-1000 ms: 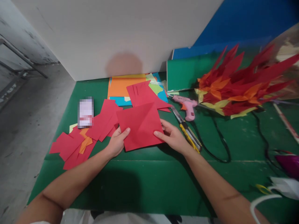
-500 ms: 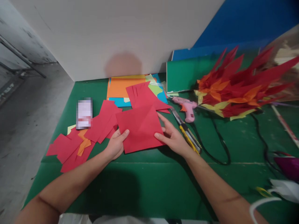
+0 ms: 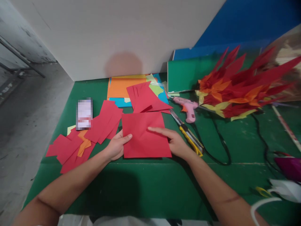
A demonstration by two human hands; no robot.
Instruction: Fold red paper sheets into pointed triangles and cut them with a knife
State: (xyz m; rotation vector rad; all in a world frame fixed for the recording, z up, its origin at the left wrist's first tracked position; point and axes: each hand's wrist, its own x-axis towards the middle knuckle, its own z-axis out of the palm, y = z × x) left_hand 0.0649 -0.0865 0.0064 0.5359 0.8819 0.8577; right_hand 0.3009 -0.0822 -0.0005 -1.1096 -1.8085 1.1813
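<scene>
The left hand (image 3: pixel 116 146) pinches and the right hand (image 3: pixel 177 142) holds, one finger across its face, a red sheet (image 3: pixel 143 142) — creased but seemingly not yet cut — spread between them, its left and right edges in their grasp, with cut pieces (image 3: pixel 68 146) left and an assembled paper cluster (image 3: pixel 254 78) far right.

Left hand (image 3: pixel 116 147): fingers beyond the thumb mostly hidden from me behind the red sheet (image 3: pixel 145 146).
Right hand (image 3: pixel 177 142): digits other than the extended one largely concealed.
Phone (image 3: pixel 84 114), left of the left fingers: screen pixelated, unreadable to me.
Purple object (image 3: pixel 288 169), well right of the right fingers: cut off by the view's edge; I cannot identify it.
</scene>
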